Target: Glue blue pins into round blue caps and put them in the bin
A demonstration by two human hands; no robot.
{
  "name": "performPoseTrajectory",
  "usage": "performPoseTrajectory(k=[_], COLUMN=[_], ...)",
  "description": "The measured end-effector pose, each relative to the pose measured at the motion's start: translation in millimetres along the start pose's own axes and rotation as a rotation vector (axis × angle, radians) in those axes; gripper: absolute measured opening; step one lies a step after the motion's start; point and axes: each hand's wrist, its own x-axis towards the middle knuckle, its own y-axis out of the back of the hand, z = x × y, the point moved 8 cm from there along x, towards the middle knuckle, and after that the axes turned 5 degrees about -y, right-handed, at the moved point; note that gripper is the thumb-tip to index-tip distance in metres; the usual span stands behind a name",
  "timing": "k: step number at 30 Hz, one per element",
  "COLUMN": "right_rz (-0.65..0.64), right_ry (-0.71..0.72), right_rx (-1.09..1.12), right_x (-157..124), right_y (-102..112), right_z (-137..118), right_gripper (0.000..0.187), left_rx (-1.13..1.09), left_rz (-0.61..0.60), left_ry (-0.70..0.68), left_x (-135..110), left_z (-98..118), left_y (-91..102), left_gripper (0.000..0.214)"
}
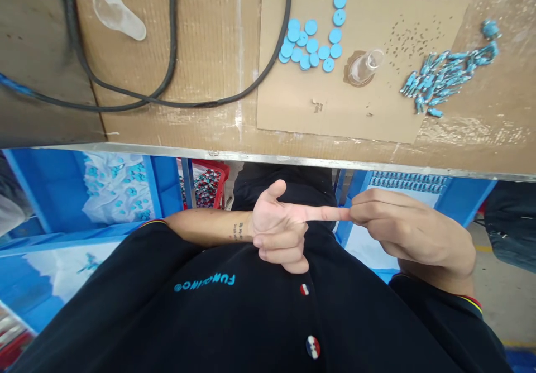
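Note:
My left hand [280,225] is turned palm up in front of my torso, thumb and index finger stretched out, the other fingers curled, nothing in the palm. The tip of its index finger is pinched by the closed fingers of my right hand [408,228]; whether something small is also between them is hidden. Both hands are below the table's front edge. Beyond them on the table lies a cardboard sheet [293,119] bearing several blue round discs [312,45], a small clear plastic cup [366,67] and dark specks [412,41]. Small blue-and-silver parts [444,77] are heaped at its right edge.
A black cable [213,104] loops across the table [201,133]. A translucent plastic piece [119,14] lies at far left. Blue crates [46,177] with blue parts, a red basket [224,177] and another blue crate [473,194] with rows of parts stand below the edge.

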Motion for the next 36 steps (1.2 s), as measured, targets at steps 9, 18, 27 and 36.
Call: performPoseTrajectory(k=[9, 18, 27, 36], right_rz=[0.276, 0.031, 0.658, 1.001], right_ry=[0.032, 0.005, -0.149, -0.256], right_rx=[0.122, -0.011, 0.099, 0.053], right_x=[-12.1, -1.4, -17.8, -7.1], right_y=[0.1, -3.3, 14.0, -8.4], right_z=[7.1, -1.8, 14.0, 13.6], right_gripper=[0.037, 0.022, 0.045, 0.050], left_rx=[0.055, 0.020, 0.133, 0.437], left_rz=[0.080, -0.009, -0.093, -0.193], left_ry=[-0.045, -0.028, -0.152, -0.196], left_x=[-1.3, -6.2, 2.5, -2.0], left_z=[3.0, -1.3, 11.4, 12.5], left_y=[3.2, 7.5, -6.3, -0.6], left_gripper=[0.115, 0.112, 0.098, 0.096])
